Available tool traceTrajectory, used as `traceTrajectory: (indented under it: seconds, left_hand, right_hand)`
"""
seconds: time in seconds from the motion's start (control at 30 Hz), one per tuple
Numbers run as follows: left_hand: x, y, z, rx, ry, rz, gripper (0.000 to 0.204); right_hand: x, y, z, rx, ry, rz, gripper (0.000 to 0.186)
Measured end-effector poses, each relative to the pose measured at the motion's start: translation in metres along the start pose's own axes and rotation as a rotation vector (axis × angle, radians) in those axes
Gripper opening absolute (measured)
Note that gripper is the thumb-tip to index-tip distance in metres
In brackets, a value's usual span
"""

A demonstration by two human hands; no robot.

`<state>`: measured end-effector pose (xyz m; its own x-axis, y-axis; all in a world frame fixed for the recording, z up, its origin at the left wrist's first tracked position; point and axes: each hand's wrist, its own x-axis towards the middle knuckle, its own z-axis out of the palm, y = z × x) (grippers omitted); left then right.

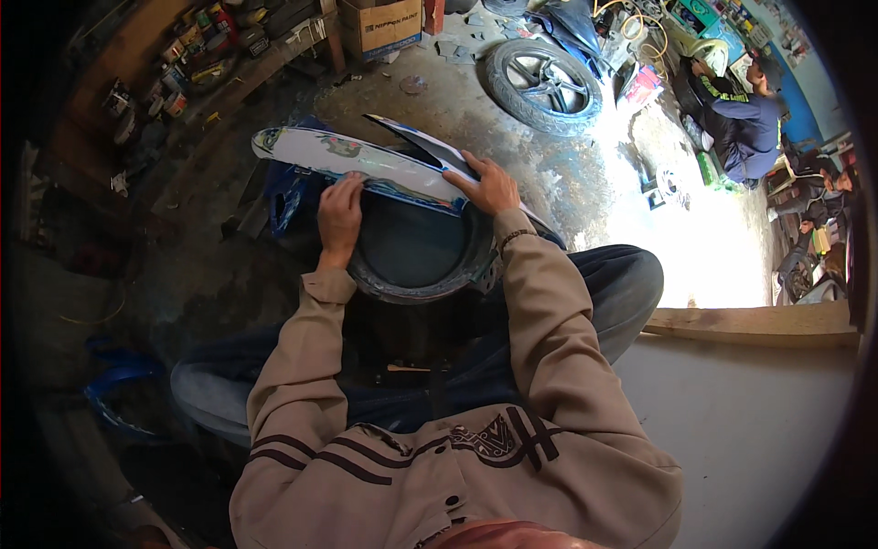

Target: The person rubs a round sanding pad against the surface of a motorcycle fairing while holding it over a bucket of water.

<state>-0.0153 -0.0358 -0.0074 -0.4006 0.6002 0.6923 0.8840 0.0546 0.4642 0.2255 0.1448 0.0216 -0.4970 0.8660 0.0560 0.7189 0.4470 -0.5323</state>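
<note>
A long white motorcycle body panel (302, 152) with blue edges and a grey patch lies slanted in front of me, forking at its right end. Below it is a round black tub (416, 291) with dark liquid inside. My right hand (489, 186) grips the panel near the fork, thumb and fingers closed round it. At the panel's lower edge, my left hand (341, 215) presses bent fingers together against it. Anything small under those fingertips is hidden. A blue plastic part (289, 197) sits left of the tub, partly beneath the panel.
Behind the tub, a spoked-alloy wheel with tyre (543, 87) lies on the floor. A cardboard box (380, 27) and a shelf of cans (197, 46) stand at far left. Another blue part (123, 380) lies left of my knee. A person (745, 119) squats at far right.
</note>
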Motion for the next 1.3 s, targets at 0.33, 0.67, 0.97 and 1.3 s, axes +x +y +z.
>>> traceTrajectory:
  seconds: [0.33, 0.67, 0.97, 1.3]
  left_hand:
    - [-0.002, 0.018, 0.003, 0.091, -0.093, 0.134, 0.013]
    - [-0.012, 0.018, 0.011, -0.237, -0.379, 0.351, 0.022]
    - [-0.005, 0.001, 0.005, -0.263, -0.401, 0.363, 0.014]
    - [-0.01, 0.011, 0.006, -0.201, -0.247, 0.264, 0.018]
  right_hand:
    - [0.0, 0.001, -0.002, -0.003, -0.017, -0.014, 0.087]
    - [0.002, 0.0, -0.001, 0.022, -0.032, -0.005, 0.085]
    - [0.002, -0.002, -0.001, 0.001, -0.043, -0.011, 0.083]
    - [0.001, -0.002, -0.002, 0.001, -0.025, -0.011, 0.082]
